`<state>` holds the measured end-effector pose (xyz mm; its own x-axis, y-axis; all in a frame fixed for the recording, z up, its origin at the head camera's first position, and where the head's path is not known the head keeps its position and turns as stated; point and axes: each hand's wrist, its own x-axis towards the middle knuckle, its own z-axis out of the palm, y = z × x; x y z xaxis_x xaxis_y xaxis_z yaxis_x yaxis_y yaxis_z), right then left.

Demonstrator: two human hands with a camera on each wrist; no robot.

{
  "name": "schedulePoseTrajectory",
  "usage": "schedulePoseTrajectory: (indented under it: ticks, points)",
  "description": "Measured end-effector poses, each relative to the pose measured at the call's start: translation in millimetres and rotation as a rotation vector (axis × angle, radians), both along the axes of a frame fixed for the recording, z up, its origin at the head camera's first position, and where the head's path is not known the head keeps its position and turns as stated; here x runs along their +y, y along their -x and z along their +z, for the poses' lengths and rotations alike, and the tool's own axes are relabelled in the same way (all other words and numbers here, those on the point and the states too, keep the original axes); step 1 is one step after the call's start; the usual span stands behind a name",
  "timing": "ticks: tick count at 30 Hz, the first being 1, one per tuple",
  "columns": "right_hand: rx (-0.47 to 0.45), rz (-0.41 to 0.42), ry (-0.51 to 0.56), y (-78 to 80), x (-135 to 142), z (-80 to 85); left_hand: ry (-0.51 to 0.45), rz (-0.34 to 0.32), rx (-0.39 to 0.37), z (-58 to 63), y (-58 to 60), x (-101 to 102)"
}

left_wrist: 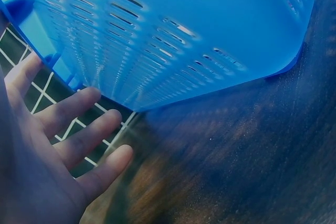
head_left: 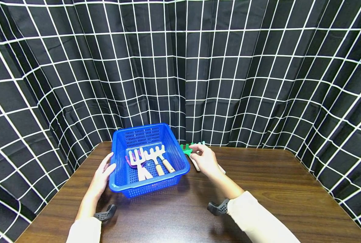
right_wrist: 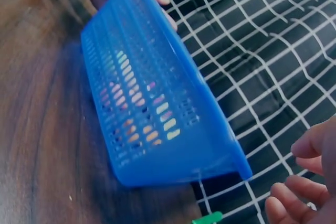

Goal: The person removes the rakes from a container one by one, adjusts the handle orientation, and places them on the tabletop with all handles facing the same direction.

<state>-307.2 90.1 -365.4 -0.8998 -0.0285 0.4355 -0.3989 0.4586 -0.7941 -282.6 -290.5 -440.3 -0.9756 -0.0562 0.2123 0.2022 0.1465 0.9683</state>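
Observation:
A blue basket with slotted walls stands on the left of the table. In it lie toy garden tools: a white fork, a cream rake with a wooden handle, and a purple piece partly under the fork. My left hand is at the basket's left rim, thumb at the edge; its other fingers extend beside the wall in the left wrist view. To the right of the basket, my right hand hovers by a green rake, fingers loosely bent and thumb apart. It partly hides other tools there.
The brown wooden table extends to the right and front. A black curtain with a white grid hangs close behind the table's back edge. Black wrist mounts sit on both forearms.

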Motion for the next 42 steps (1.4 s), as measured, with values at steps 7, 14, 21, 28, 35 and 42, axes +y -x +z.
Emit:
schedulePoseTrajectory:
  ticks: [7, 14, 21, 28, 35, 42]
  points:
    - [-0.005, 0.123, 0.006, -8.0, -17, 5.4, -0.003, 0.003, -0.006, 0.8, -0.2, 0]
    - [-0.031, 0.156, -0.084, -12.2, -30, 10.5, 0.013, 0.008, -0.009, 0.4, -0.2, 0]
    - [-0.013, 0.213, -0.140, -11.5, -40, 15.8, 0.005, 0.009, -0.002, 0.1, -1.2, 0]
    - [-0.041, 0.277, -0.186, -11.4, -54, 17.4, 0.010, 0.015, -0.007, 0.2, -1.7, -1]
    - [-0.078, 0.306, -0.266, -6.8, -65, 12.2, -0.001, 0.004, -0.001, 0.6, -1.6, 1]
    - [-0.119, 0.335, -0.288, 1.9, -74, 12.8, 0.004, 0.010, -0.009, 2.4, -0.5, 1]
